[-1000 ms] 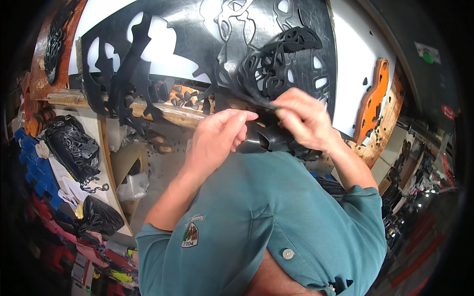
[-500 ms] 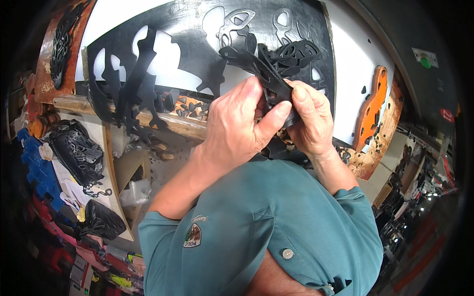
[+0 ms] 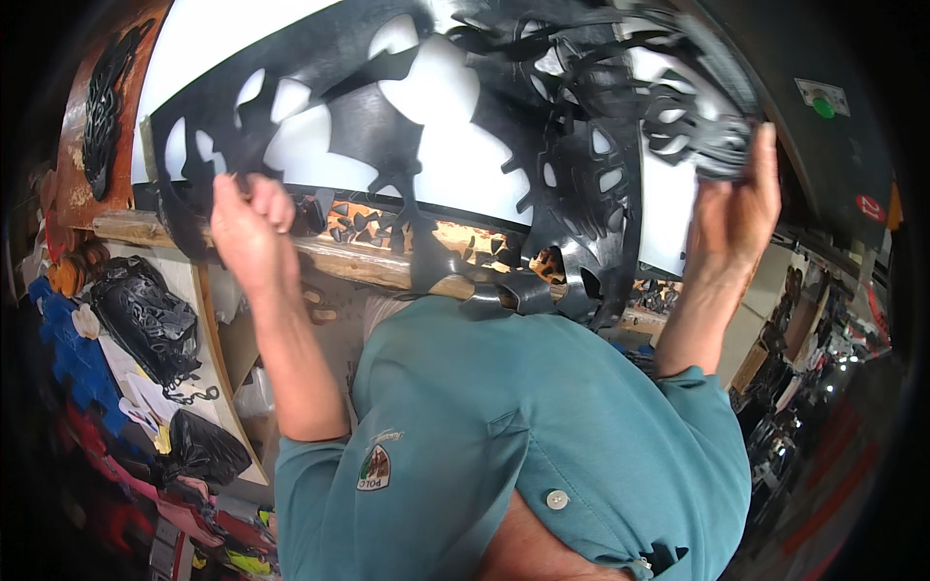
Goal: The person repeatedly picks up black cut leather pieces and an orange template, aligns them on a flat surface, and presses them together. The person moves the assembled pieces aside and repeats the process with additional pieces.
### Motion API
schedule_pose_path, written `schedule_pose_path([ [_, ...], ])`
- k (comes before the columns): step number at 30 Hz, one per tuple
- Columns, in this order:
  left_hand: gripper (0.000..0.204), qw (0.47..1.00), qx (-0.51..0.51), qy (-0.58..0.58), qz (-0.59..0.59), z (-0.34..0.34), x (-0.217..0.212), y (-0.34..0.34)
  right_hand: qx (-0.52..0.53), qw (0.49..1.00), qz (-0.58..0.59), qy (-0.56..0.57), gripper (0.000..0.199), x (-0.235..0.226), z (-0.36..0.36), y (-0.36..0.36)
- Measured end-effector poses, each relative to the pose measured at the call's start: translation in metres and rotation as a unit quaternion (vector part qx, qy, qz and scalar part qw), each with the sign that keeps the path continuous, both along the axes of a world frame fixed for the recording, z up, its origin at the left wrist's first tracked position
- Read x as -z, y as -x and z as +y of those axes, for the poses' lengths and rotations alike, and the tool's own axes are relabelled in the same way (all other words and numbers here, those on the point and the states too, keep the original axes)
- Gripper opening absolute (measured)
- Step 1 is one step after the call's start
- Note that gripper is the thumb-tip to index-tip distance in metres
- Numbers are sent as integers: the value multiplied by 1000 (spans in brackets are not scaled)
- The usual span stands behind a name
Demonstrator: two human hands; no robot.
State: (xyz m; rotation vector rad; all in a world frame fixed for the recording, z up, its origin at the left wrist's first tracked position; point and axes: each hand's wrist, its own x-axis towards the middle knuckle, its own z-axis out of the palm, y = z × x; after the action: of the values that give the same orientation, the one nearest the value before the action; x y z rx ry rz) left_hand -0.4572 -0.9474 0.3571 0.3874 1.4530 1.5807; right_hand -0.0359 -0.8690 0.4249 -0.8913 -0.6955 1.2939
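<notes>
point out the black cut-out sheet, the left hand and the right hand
black cut-out sheet (image 3: pixel 387 145): head view, a solid strip between cut-outs
left hand (image 3: pixel 250 225): head view, back of the hand
right hand (image 3: pixel 741 208): head view, the palm side

The top of the big black cut-out sheet runs off the picture's upper edge. The left hand has its fingertips curled behind the sheet, so they are hidden. The teal shirt covers the near edge of the wooden bench. Things at the dark rim are too blurry to tell.
</notes>
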Motion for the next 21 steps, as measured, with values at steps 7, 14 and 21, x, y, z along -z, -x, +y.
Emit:
schedule_pose_path([
  [7,39,999,-3,-45,-14,-15,19,24,-30,973,-66,-220,26,-115,30,-93],
  [14,35,946,323,33,-3,-40,-20,-45,-23,619,-708,-340,18,-27,-13,-48],
  [21,35,857,497,109,-82,-25,-12,-131,-231,615,-679,-327,25,45,-69,-8],
])
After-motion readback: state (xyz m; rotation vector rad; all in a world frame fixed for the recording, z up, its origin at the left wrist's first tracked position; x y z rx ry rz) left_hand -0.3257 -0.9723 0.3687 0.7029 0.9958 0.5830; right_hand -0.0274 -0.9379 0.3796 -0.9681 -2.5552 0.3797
